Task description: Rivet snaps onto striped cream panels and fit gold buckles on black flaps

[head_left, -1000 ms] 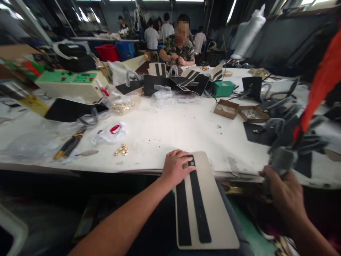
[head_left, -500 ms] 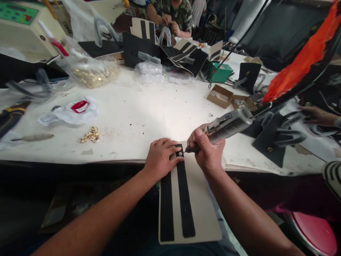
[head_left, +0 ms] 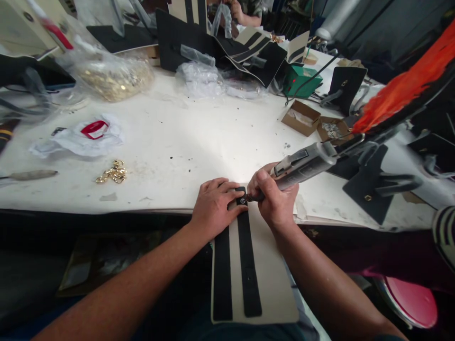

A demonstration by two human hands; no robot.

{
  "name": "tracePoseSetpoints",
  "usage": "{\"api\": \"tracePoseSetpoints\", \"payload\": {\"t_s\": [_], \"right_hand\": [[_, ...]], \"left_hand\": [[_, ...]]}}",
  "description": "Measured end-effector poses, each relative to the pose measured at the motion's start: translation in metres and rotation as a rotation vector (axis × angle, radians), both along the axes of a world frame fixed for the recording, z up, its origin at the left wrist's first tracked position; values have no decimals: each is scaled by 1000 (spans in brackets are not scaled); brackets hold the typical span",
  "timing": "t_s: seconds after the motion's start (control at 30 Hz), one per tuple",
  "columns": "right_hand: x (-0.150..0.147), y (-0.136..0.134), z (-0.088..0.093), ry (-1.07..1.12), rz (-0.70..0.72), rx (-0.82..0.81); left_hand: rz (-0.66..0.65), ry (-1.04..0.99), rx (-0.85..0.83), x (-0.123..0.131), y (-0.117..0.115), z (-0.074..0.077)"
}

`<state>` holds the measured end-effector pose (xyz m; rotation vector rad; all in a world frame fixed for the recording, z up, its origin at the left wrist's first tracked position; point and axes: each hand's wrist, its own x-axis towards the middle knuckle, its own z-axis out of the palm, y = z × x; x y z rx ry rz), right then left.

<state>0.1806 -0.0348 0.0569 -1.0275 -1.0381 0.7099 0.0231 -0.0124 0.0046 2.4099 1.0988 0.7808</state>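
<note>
A beige panel (head_left: 272, 279) with two black straps (head_left: 249, 265) hangs over the near edge of the white table (head_left: 185, 147). My left hand (head_left: 213, 206) lies on the panel's top end, fingers curled down over the strap beside a small metal fitting (head_left: 242, 201). My right hand (head_left: 273, 201) is closed round a grey powered screwdriver (head_left: 302, 166), held at a slant. Its tip touches the fitting on the strap. An orange cord (head_left: 401, 94) runs up from the tool to the right.
Gold hardware pieces (head_left: 112, 173) and a white bag (head_left: 80, 137) lie at left, a clear bag of gold parts (head_left: 113, 78) behind. Small cardboard boxes (head_left: 302, 118), a green box (head_left: 300, 80) and black panels (head_left: 369, 189) crowd the right. Another person's hands (head_left: 236, 9) work at the far side.
My right hand brought the screwdriver from the right edge to the strap's fitting and now presses its tip there. My head moved closer. My left hand stayed on the strap.
</note>
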Motion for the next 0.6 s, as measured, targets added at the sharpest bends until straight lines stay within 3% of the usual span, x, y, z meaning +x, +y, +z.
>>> {"api": "tracePoseSetpoints", "payload": {"t_s": [0.2, 0.6], "right_hand": [[4, -1, -3, -55, 16, 18], [7, -1, 7, -200, 227, -17]], "left_hand": [[-5, 23, -7, 1, 0, 1], [-5, 61, -15, 0, 0, 6]]}}
